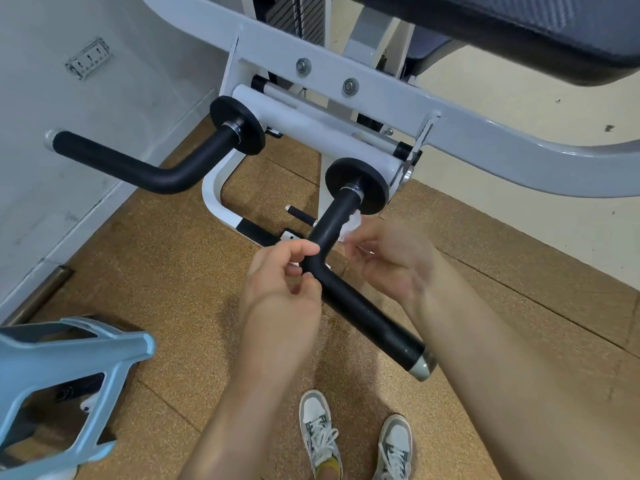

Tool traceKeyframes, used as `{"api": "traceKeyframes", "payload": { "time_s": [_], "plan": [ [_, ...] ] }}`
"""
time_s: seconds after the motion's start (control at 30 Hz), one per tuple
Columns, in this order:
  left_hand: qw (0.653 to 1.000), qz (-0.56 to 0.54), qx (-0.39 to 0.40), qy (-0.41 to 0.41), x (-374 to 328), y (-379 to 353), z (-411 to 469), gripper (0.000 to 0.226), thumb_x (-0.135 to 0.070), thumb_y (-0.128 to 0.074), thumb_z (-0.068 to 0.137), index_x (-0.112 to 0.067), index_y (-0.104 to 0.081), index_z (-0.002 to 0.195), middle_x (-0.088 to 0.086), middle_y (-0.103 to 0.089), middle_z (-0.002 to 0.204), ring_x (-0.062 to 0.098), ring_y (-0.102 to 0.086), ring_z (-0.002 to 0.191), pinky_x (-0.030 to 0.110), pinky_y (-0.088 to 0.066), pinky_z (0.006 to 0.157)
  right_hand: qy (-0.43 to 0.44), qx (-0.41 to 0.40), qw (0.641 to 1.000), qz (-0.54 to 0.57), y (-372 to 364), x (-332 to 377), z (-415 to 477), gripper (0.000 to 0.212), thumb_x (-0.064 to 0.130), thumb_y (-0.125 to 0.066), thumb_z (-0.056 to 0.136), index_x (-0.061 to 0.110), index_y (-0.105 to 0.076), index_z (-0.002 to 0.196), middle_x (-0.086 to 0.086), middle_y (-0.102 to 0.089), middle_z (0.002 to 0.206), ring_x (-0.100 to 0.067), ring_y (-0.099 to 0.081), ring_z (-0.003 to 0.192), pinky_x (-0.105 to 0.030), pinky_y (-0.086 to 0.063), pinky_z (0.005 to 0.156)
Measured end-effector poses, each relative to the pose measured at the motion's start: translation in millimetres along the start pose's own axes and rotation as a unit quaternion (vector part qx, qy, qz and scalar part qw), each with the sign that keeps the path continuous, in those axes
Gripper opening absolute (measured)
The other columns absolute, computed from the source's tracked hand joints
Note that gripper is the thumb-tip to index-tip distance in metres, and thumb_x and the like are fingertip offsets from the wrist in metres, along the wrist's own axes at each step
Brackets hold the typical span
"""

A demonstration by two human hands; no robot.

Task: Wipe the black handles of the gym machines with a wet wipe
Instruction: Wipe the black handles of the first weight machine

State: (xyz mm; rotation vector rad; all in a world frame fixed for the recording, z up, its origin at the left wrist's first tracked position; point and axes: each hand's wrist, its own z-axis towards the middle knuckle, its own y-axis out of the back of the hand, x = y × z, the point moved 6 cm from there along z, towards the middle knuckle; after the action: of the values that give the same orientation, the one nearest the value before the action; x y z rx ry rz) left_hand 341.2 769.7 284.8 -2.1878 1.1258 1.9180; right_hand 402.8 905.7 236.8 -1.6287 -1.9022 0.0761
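Observation:
Two bent black handles stick out of a white gym machine. The near handle [367,317] runs from its black disc down to a grey end cap. My left hand [280,282] pinches this handle at its bend, thumb and fingers curled on it. Just right of the bend, my right hand [384,261] is blurred and pinches a small crumpled white wet wipe [352,224] against the handle's upper part. The far handle [145,168] lies to the left, untouched.
The white machine frame [485,133] crosses above the handles, with a black padded seat [519,32] at the top right. A light blue machine part [65,368] sits at the lower left. A white wall is on the left. My shoes [320,431] stand on the brown floor.

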Motion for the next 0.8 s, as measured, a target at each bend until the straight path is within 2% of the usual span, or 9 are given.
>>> {"api": "traceKeyframes", "payload": {
  "time_s": [0.07,0.2,0.33,0.43,0.5,0.6,0.7,0.77,0.8],
  "plan": [
    [1.0,0.005,0.004,-0.003,-1.0,-0.7,1.7,0.04,-0.001,-0.055,0.085,-0.039,-0.063,0.091,-0.019,-0.051,0.096,0.001,-0.053,0.087,0.029,-0.05,0.073,-0.01,-0.038,0.999,-0.035,-2.8,-0.5,5.0,0.034,-0.021,-0.049,0.075,0.003,-0.06,0.096,-0.016,-0.057,0.098,-0.021,-0.058,0.084,-0.019,-0.05,0.061],
    [0.999,0.028,0.012,-0.018,-3.2,0.2,4.1,0.04,0.0,-0.055,0.084,-0.039,-0.063,0.091,-0.02,-0.051,0.096,-0.001,-0.052,0.089,0.025,-0.047,0.072,-0.008,-0.088,0.996,0.002,-6.1,7.4,9.3,0.04,-0.019,-0.044,0.08,0.004,-0.056,0.11,-0.017,-0.054,0.098,-0.022,-0.057,0.081,-0.021,-0.046,0.063],
    [0.999,0.035,0.023,-0.031,-5.2,2.5,9.4,0.039,-0.003,-0.055,0.085,-0.041,-0.063,0.091,-0.023,-0.051,0.096,-0.003,-0.053,0.087,0.026,-0.048,0.074,0.064,-0.087,0.994,0.035,5.7,14.2,-0.6,0.021,-0.012,-0.051,0.087,0.0,-0.06,0.101,-0.019,-0.061,0.103,-0.017,-0.059,0.077,-0.021,-0.053,0.066],
    [0.997,0.052,0.037,-0.042,-11.8,0.6,17.6,0.036,-0.008,-0.054,0.089,-0.042,-0.064,0.096,-0.024,-0.052,0.099,-0.005,-0.055,0.083,0.019,-0.047,0.07,0.155,-0.148,0.973,-0.081,6.5,25.7,-6.3,0.012,-0.007,-0.06,0.085,0.004,-0.063,0.082,-0.012,-0.065,0.082,-0.013,-0.06,0.064,-0.019,-0.054,0.061],
    [0.992,0.08,0.048,-0.08,-22.1,-4.1,25.6,0.036,-0.009,-0.054,0.09,-0.039,-0.066,0.106,-0.025,-0.053,0.106,-0.007,-0.054,0.092,0.015,-0.046,0.079,0.211,-0.195,0.942,-0.176,3.7,31.1,-5.8,0.011,0.004,-0.068,0.082,0.007,-0.065,0.072,-0.009,-0.065,0.067,-0.014,-0.056,0.054,-0.022,-0.05,0.05],
    [0.96,0.178,0.077,-0.204,-44.7,-24.3,39.7,0.04,-0.007,-0.054,0.09,-0.03,-0.063,0.121,-0.015,-0.056,0.126,0.009,-0.052,0.115,0.028,-0.044,0.097,0.261,-0.221,0.896,-0.283,-3.5,36.8,-3.5,0.024,0.024,-0.07,0.082,0.01,-0.067,0.063,-0.011,-0.067,0.061,-0.021,-0.057,0.049,-0.033,-0.052,0.053],
    [0.921,0.24,0.119,-0.282,-55.7,-49.2,54.3,0.043,-0.008,-0.057,0.089,-0.025,-0.057,0.128,-0.008,-0.058,0.127,0.015,-0.054,0.114,0.037,-0.048,0.094,0.279,-0.213,0.881,-0.316,-11.0,44.0,-8.0,0.034,0.029,-0.062,0.086,0.004,-0.068,0.065,-0.019,-0.067,0.066,-0.03,-0.063,0.059,-0.045,-0.057,0.062],
    [0.911,0.261,0.112,-0.299,-56.4,-54.2,65.1,0.029,-0.016,-0.057,0.089,-0.022,-0.062,0.118,-0.008,-0.064,0.114,0.016,-0.06,0.101,0.039,-0.051,0.082,0.287,-0.152,0.883,-0.339,-17.8,44.8,-11.7,0.033,0.023,-0.056,0.087,-0.002,-0.068,0.07,-0.019,-0.066,0.066,-0.025,-0.06,0.059,-0.037,-0.055,0.061],
    [0.91,0.274,0.101,-0.293,-55.0,-54.0,70.1,0.02,-0.021,-0.057,0.09,-0.019,-0.064,0.109,-0.007,-0.066,0.104,0.017,-0.061,0.093,0.038,-0.051,0.077,0.286,-0.122,0.883,-0.353,-19.5,44.1,-14.7,0.029,0.019,-0.054,0.087,0.0,-0.07,0.07,-0.012,-0.069,0.068,-0.016,-0.062,0.06,-0.025,-0.054,0.059]
  ]
}}
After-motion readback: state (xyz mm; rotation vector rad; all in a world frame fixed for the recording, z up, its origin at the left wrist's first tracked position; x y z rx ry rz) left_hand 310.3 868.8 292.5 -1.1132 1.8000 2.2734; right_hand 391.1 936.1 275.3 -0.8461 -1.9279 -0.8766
